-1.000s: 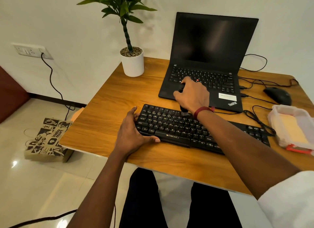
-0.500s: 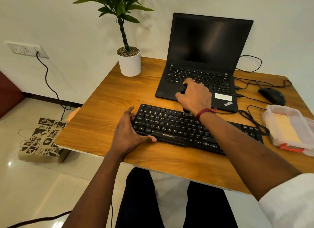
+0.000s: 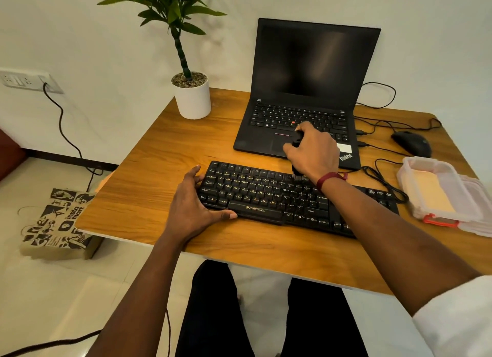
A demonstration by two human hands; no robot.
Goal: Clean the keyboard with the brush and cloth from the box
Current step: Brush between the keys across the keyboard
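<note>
A black keyboard (image 3: 266, 194) lies across the front of the wooden desk (image 3: 165, 175). My left hand (image 3: 190, 206) clasps its left end, fingers on the far corner and thumb along the front edge. My right hand (image 3: 312, 153) is closed around a small black brush (image 3: 296, 173), whose bristles touch the upper key rows right of the middle. The hand covers most of the brush. A clear plastic box (image 3: 415, 170) with a red latch stands open at the right, with a pale yellow cloth (image 3: 434, 191) inside.
An open black laptop (image 3: 306, 90) stands behind the keyboard. A white potted plant (image 3: 193, 98) is at the back left, a black mouse (image 3: 411, 143) and loose cables (image 3: 383, 181) at the right. A printed paper bag (image 3: 57, 223) sits on the floor at the left.
My right hand has shifted the brush to the right along the upper key rows. My left hand keeps its hold on the keyboard's left end. The camera view has drifted slightly.
</note>
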